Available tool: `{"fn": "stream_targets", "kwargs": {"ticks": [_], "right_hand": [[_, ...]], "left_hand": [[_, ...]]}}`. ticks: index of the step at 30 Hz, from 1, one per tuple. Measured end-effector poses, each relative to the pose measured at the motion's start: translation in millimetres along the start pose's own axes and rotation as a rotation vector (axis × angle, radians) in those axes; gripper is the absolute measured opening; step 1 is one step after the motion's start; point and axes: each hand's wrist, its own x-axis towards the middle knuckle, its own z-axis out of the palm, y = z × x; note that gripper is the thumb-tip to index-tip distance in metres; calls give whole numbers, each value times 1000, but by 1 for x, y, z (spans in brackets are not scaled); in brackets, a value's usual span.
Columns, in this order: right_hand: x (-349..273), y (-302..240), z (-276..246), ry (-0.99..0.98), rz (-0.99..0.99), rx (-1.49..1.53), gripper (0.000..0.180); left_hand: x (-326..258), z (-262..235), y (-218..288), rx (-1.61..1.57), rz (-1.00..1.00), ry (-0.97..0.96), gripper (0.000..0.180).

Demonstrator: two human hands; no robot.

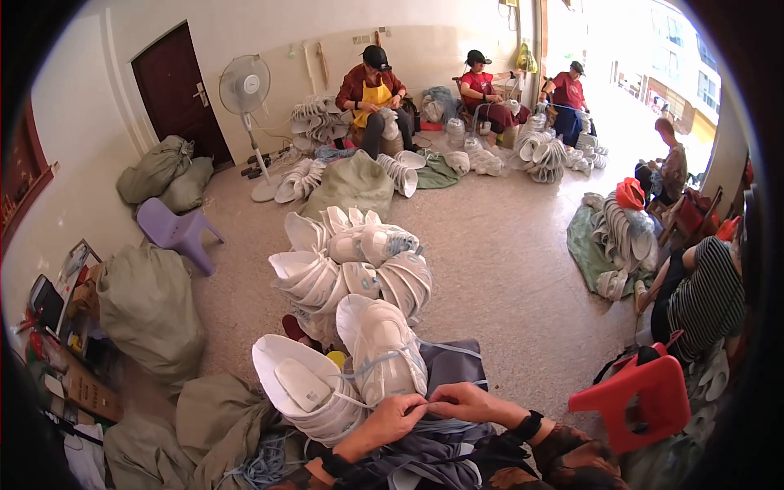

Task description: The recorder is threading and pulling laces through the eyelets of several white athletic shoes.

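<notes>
Fingertips nearly meeting, my left hand [395,418] and my right hand [461,403] pinch over my lap. What lies between the fingers is too small to make out. Just beyond them a white shoe upper [382,347] stands, with a pale blue shoelace [379,359] strung across it. To its left leans a stack of nested white shoe uppers [298,388], a strand running from there toward my left hand. Dark grey cloth [453,363] lies beyond my right hand. Loose pale blue laces [265,465] are bundled left of my lap.
More stacked uppers [359,265] stand on the floor ahead. Green-grey sacks [151,314] and a purple chair [175,233] are at left, a red plastic stool [641,400] at right. A standing fan [245,90] is by the door. Several people sit among piles of uppers.
</notes>
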Motion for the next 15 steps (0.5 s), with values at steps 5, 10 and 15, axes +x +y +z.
{"fn": "stream_targets", "kwargs": {"ticks": [5, 10, 15], "right_hand": [[-17, 23, -46, 224, 43, -13, 15], [-54, 81, -136, 843, 259, -926, 4], [-35, 87, -93, 649, 313, -244, 15]], "left_hand": [[-23, -24, -11, -207, -345, -137, 22], [-51, -43, -26, -376, -410, -138, 22], [-28, -33, 3, -214, -386, -187, 23]]}}
